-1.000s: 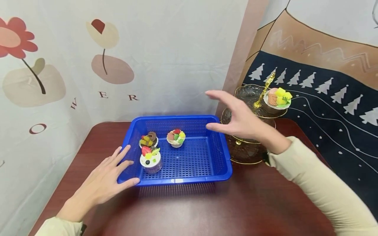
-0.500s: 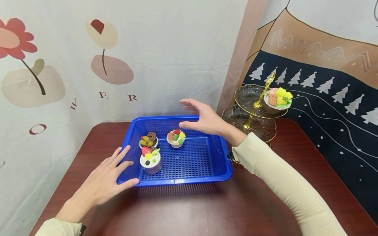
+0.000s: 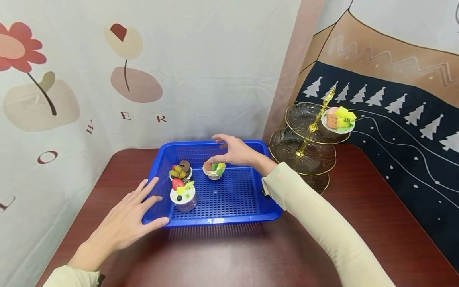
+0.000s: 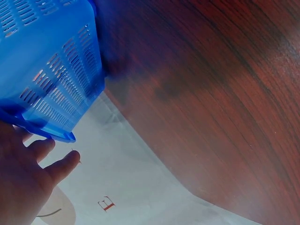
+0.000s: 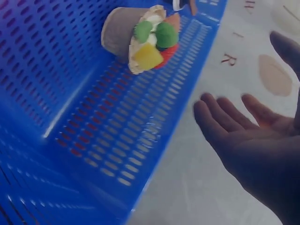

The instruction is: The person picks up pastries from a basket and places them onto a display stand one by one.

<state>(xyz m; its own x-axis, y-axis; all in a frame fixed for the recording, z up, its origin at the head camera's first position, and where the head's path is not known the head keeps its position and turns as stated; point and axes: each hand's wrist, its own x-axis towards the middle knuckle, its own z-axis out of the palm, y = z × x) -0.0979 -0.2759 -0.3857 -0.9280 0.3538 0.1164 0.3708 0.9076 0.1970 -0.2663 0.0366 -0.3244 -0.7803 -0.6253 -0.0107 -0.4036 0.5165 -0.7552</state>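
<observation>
White backdrop [image 3: 197,79], printed with flowers and letters, is spanning the left side and the space behind the dark red table [image 3: 215,255]. At the left, a person's left hand [image 3: 127,217] is resting over the near left corner of a blue basket [image 3: 222,220], its fingers spreading wide and straight and its thumb lying on the near rim.

Inside the basket, toward the left wall, a chocolate-topped cup [image 3: 181,170] is sitting behind a white cream cup [image 3: 184,198], which is carrying strawberry, a dark berry and green pieces. The two are overlapping in the head view, so whether they are touching is hard to tell.

Farther right, near the far wall, a small fruit cup [image 3: 215,173] is standing upright on the basket floor, showing green and yellow pieces. Above it the right hand [image 3: 238,152] is hovering, holding nothing, its thumb and fingers standing wide apart; the right wrist view is showing a gap between hand and cup.

Beside the basket's right end, a tiered stand [image 3: 285,147] with gold edges is rising, its lowest tier partly hiding behind the basket and sleeve [image 3: 319,223]. On its top tier, a yellow-topped cup [image 3: 338,120] is sitting right of the gold handle [image 3: 324,103]. Dark cloth [image 3: 387,143] with white trees is filling the far right.
</observation>
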